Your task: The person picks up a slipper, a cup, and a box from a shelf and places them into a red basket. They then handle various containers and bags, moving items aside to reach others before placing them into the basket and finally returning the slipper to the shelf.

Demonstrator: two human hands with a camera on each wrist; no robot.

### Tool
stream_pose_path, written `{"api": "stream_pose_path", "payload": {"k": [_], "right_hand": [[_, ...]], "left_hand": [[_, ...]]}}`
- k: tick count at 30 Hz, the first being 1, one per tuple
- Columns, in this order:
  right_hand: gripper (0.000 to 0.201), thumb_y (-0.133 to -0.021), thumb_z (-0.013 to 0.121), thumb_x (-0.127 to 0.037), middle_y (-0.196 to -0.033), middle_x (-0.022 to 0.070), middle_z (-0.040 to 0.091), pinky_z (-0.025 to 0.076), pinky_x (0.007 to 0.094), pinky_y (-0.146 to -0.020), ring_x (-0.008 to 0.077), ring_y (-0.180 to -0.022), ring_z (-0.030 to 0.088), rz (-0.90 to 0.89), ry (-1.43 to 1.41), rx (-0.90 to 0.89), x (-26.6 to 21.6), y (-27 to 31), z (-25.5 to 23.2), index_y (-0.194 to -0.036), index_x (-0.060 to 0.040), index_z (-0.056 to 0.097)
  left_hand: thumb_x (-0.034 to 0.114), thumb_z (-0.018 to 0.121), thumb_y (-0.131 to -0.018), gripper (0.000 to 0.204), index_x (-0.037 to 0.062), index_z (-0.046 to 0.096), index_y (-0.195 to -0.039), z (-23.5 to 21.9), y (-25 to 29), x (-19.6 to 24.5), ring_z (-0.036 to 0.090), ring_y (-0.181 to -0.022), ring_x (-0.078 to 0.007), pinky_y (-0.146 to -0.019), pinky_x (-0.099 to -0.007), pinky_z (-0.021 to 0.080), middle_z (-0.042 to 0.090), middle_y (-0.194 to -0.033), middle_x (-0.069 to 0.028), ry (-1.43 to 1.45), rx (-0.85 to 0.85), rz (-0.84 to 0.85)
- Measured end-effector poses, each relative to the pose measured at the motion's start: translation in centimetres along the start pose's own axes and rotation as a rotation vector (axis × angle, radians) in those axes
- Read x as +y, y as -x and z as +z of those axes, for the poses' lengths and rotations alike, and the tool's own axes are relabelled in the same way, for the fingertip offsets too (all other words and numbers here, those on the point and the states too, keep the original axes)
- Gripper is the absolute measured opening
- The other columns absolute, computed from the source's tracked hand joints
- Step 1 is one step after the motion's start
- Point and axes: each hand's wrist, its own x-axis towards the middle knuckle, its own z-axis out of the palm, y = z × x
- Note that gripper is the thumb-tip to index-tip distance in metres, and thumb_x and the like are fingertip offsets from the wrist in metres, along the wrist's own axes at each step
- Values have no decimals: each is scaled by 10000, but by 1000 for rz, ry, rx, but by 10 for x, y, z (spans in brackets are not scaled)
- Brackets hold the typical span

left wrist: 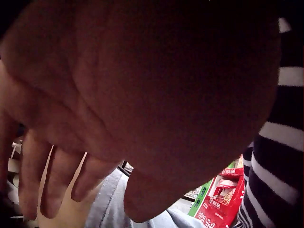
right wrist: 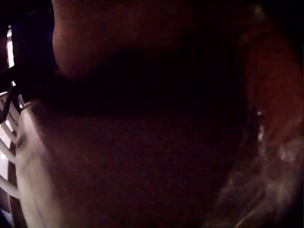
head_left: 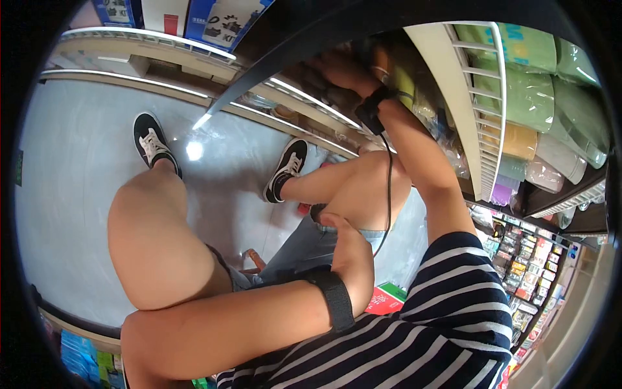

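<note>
My left hand [head_left: 353,253] lies by the thigh near the knee, below a black wrist strap [head_left: 335,301]. In the left wrist view its fingers [left wrist: 61,178] hang loosely, with bare leg and pale denim shorts [left wrist: 116,197] behind them. My right hand [head_left: 343,70] reaches deep into a dark shelf, among items in clear plastic wrap [head_left: 424,107]. Most of its fingers are lost in shadow; I cannot tell whether they hold anything. The right wrist view is very dark, showing part of the hand [right wrist: 114,38] above a broad wrapped item [right wrist: 40,175].
A white wire shelf guard [head_left: 483,110] edges the shelf of wrapped green rolls [head_left: 518,97] at right. Lower shelf edges [head_left: 311,97] run past my shoe [head_left: 288,165]. A red and green box [head_left: 385,298] is beside my waist. A black cable [head_left: 389,194] hangs from the right wrist.
</note>
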Motion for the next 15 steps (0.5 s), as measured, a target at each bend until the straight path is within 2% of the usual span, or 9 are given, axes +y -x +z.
{"api": "stream_pose_path", "payload": {"k": [1, 4, 8, 11, 13, 15], "right_hand": [[790, -902, 360, -645, -1539, 221, 110, 102, 573, -1119, 422, -1424, 39, -106, -112, -33, -12, -1, -8, -1498, -161, 174], [758, -897, 394, -602, -1514, 230, 166, 127, 568, -1110, 419, -1407, 87, -240, -241, -47, -13, -22, -22, -1477, -151, 210], [662, -880, 461, -493, -1448, 221, 272, 196, 520, -1090, 402, -1346, 206, -112, -90, 89, 37, -47, -14, -1404, -116, 310], [591, -868, 511, -411, -1398, 215, 351, 248, 484, -1075, 389, -1299, 296, -55, -39, 65, 48, -35, -3, -1348, -91, 386], [545, -859, 545, -356, -1365, 211, 404, 282, 460, -1065, 381, -1269, 356, -81, -29, 51, 30, -12, -10, -1312, -73, 437], [499, -851, 578, -302, -1332, 206, 457, 316, 435, -1055, 372, -1238, 415, -122, -47, 83, -6, 18, -33, -1275, -56, 487]], "left_hand": [[219, 515, -877, 361, 0, 643, -1133, 4, -2, 3, 577, -1038, -342, -918, -525, 393, 626, -1113, -209, 4, 11, -4], [205, 510, -876, 351, 9, 646, -1134, 9, -10, 6, 579, -1038, -338, -918, -523, 392, 628, -1120, -202, 16, 14, -64], [193, 501, -879, 346, 26, 645, -1146, 14, -21, 7, 576, -1057, -335, -922, -522, 387, 631, -1133, -181, -44, 16, -171], [205, 519, -868, 349, 30, 649, -1141, 15, -21, 8, 578, -1046, -326, -910, -521, 389, 638, -1119, -174, -80, 30, -164], [211, 526, -863, 350, 31, 651, -1136, 9, -16, 5, 579, -1042, -325, -906, -523, 390, 640, -1113, -171, -71, 27, -140], [222, 536, -856, 356, 32, 653, -1134, 0, -10, 0, 576, -1045, -333, -907, -532, 389, 640, -1110, -172, 21, -38, -44]]}}
